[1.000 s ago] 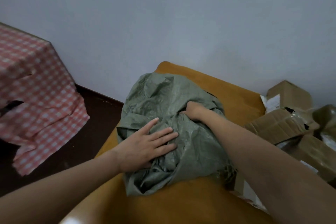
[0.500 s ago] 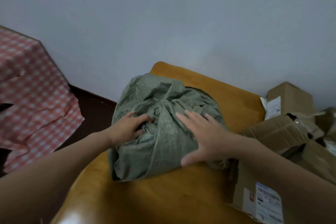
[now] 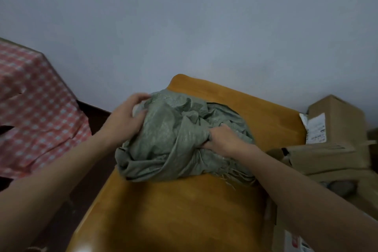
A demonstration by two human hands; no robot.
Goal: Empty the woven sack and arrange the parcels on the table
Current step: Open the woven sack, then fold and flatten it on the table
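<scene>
A crumpled grey-green woven sack (image 3: 173, 139) lies bunched on the orange-brown wooden table (image 3: 173, 210), near its far left corner. My left hand (image 3: 127, 117) grips the sack's upper left edge, fingers curled round the fabric. My right hand (image 3: 222, 139) digs into the folds on the sack's right side and clutches them. Frayed threads hang from the sack's lower right edge. Cardboard parcels (image 3: 327, 155) lie stacked at the table's right end. What is inside the sack is hidden.
A tall cardboard box (image 3: 337, 116) with a white label stands behind the parcels on the right. A red-and-white checked cloth (image 3: 34, 108) covers something at the left, across a dark floor gap. A plain grey wall is behind the table.
My left hand has moved from the sack's middle up to its far left edge. My right hand went from lying flat on the sack to clutching its folds. The sack is more bunched.
</scene>
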